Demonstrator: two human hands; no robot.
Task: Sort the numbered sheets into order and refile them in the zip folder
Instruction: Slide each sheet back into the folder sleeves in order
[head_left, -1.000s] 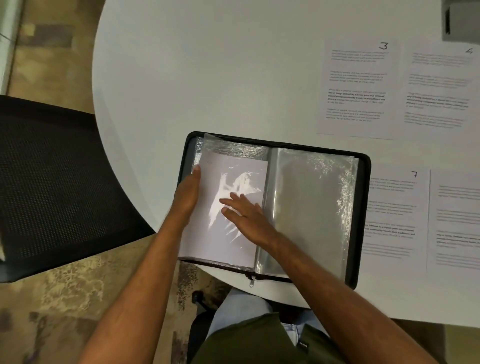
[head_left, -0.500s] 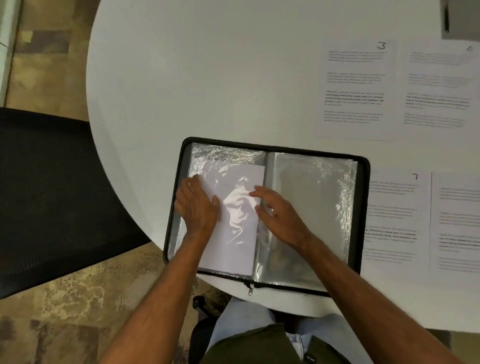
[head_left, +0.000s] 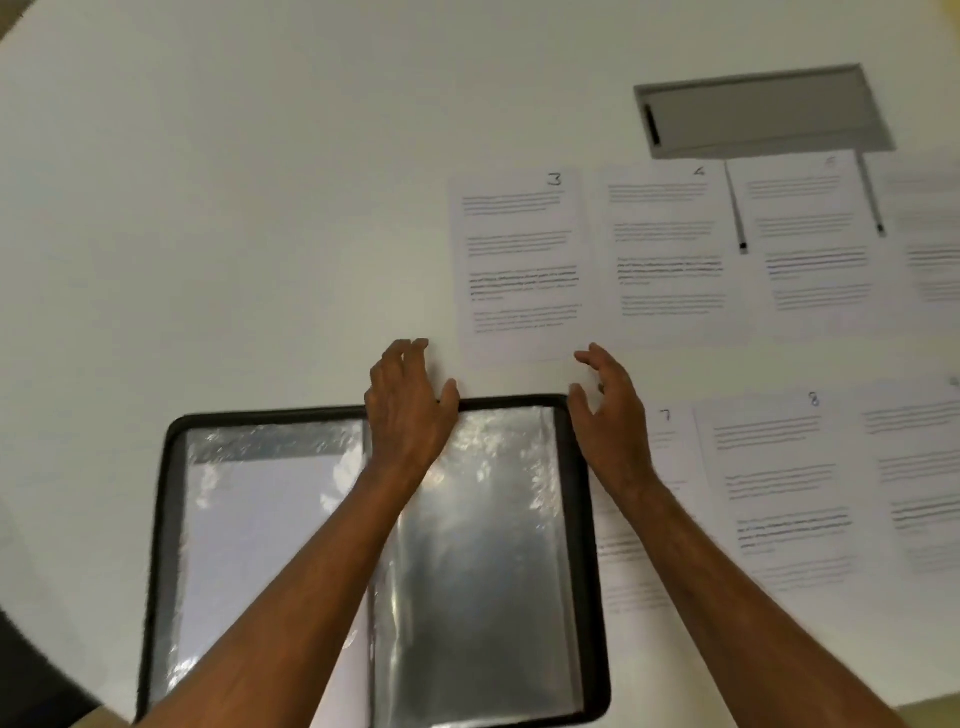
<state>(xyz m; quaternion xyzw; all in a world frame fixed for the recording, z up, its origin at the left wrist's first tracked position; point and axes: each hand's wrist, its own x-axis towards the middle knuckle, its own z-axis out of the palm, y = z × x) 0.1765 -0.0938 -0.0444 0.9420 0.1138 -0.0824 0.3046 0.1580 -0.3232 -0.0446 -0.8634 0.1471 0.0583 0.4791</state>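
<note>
The zip folder (head_left: 165, 519) lies open on the white table (head_left: 234, 208), under both forearms. Its left clear sleeve (head_left: 270, 499) holds a white sheet, blank side or too glared to read. The right sleeve (head_left: 483, 545) looks empty, though glare makes that hard to confirm.

The left hand (head_left: 408, 410) hangs over the folder's far edge at the spine, fingers loosely bent with the tips toward the table, holding nothing. The right hand (head_left: 608, 410) is just past the folder's far right corner, fingers spread and relaxed with a wide gap to the thumb, also holding nothing.

Between the two hands and just beyond their fingertips lies sheet 3 (head_left: 519, 265), flat on the table. To the right of it are sheet 4 (head_left: 665, 249) and another sheet (head_left: 810, 244) whose number is too faint to read. A further page is cut off at the frame's right edge.

Beside the right wrist, sheet 7 (head_left: 660, 452) is partly hidden by the arm and the folder's rim. Sheet 8 (head_left: 779, 483) lies to the right of it, then another cut-off page.

Two pens (head_left: 735, 208) rest on the far row of sheets. Beyond them is a grey hatch (head_left: 763, 109) set in the table.
</note>
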